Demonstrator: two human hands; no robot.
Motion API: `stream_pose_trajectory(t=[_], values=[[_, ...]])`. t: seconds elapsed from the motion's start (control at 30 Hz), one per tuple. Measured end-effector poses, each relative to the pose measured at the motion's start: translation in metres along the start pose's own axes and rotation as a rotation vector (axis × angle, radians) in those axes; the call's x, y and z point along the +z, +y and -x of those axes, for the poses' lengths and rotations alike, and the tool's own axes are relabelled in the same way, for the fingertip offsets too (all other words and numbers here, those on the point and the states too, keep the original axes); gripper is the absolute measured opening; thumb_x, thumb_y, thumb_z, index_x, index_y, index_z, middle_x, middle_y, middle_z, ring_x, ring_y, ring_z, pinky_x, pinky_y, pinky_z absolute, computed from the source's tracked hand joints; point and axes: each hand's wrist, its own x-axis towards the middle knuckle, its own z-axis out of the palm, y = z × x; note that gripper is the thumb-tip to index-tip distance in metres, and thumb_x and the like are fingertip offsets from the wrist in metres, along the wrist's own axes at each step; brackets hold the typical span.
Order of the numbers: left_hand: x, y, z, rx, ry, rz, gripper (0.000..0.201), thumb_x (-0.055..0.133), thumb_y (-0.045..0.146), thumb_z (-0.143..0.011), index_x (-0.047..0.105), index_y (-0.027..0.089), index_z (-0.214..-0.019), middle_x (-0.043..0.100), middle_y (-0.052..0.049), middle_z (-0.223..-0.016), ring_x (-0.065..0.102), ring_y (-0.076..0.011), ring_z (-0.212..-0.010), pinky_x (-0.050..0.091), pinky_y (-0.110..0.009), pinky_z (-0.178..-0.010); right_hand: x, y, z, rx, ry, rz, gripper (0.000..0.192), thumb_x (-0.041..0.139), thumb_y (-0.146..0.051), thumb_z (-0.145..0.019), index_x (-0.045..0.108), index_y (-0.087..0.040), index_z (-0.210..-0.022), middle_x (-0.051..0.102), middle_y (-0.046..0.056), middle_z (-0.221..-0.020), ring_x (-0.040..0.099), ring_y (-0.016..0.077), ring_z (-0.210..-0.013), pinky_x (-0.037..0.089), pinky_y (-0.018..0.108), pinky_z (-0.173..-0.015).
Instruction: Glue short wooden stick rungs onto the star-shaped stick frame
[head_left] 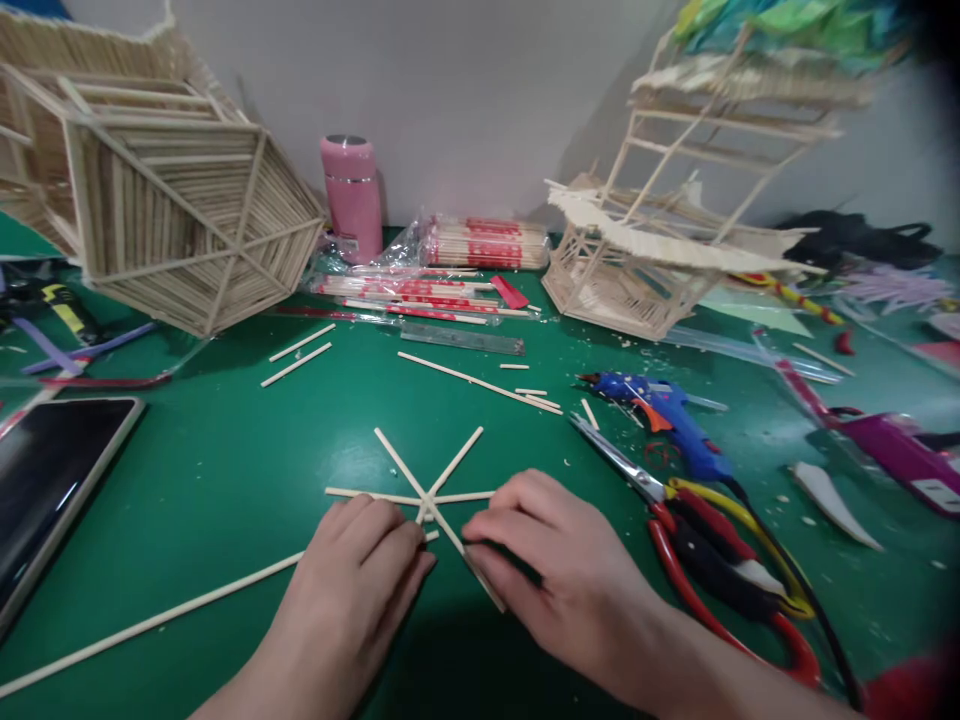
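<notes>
On the green table, thin wooden sticks are crossed into a star-shaped frame (427,497) with several arms. My left hand (360,570) is closed over its lower left arm, with the fingers bent down and the tips hidden. Under that hand runs a long wooden stick (157,618), its short end showing by the thumb. At the frame's right side is my right hand (551,560), fingers curled and thumb against the lower right arm. Loose cut sticks (480,381) lie just beyond the frame.
Scissors (622,460), red-handled pliers (720,570) and a blue glue gun (667,410) lie right. Two stick-built models (187,210), (637,280) stand behind, with a pink flask (351,195) and packed chopsticks (487,243) between. A phone (60,480) lies left.
</notes>
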Motion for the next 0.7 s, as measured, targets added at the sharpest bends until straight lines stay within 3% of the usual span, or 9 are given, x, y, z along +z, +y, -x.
stream_pose_trajectory(t=[0.33,0.7], values=[[0.002,0.002,0.006,-0.035,0.058,-0.081,0.020,0.040,0.014,-0.085,0.056,0.018,-0.075,0.052,-0.001,-0.063,0.046,-0.0157,-0.057,0.035,-0.028,-0.052,0.023,-0.006,-0.012,-0.008,-0.128,0.163,0.017,0.046,-0.019,-0.088,0.053,-0.019,-0.073,0.050,0.000,-0.073,0.041,0.0146,-0.067,0.028,0.029,-0.057],[0.001,0.002,0.005,-0.062,0.050,-0.092,0.027,0.037,0.011,-0.084,0.055,0.019,-0.066,0.052,0.000,-0.060,0.047,-0.0152,-0.055,0.034,-0.027,-0.051,0.025,-0.006,-0.015,-0.004,-0.075,0.131,0.016,0.047,-0.017,-0.086,0.058,-0.019,-0.074,0.053,0.001,-0.070,0.042,0.0148,-0.063,0.029,0.028,-0.054]])
